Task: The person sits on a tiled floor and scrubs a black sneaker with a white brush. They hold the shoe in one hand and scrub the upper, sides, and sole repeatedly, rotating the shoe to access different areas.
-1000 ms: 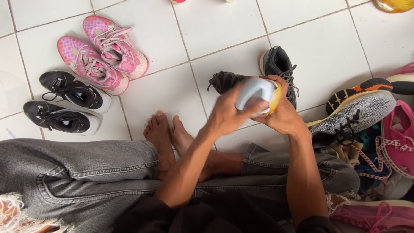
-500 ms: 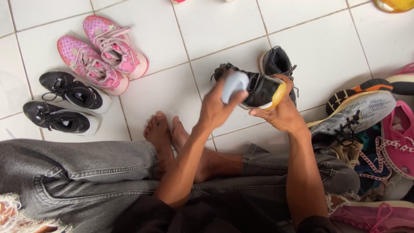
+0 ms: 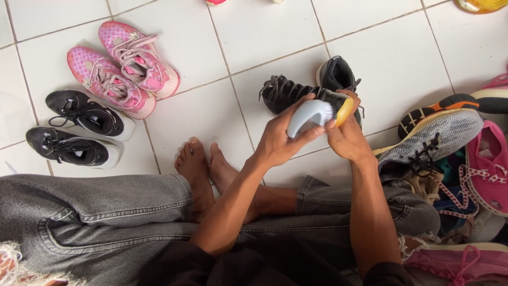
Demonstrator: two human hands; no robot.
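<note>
Two pairs of shoes, the pink pair [image 3: 123, 69] and the black pair [image 3: 79, 127], lie far left. At centre our left hand [image 3: 278, 140] grips a pale blue brush [image 3: 309, 116] on the black shoe [image 3: 296, 95], which our right hand [image 3: 346, 137] grasps. We judge that we are scrubbing; next needs firm strokes.

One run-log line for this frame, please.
left hand: grip on pale blue brush | right hand: holds black shoe | brush against shoe | pink pair on floor
</note>
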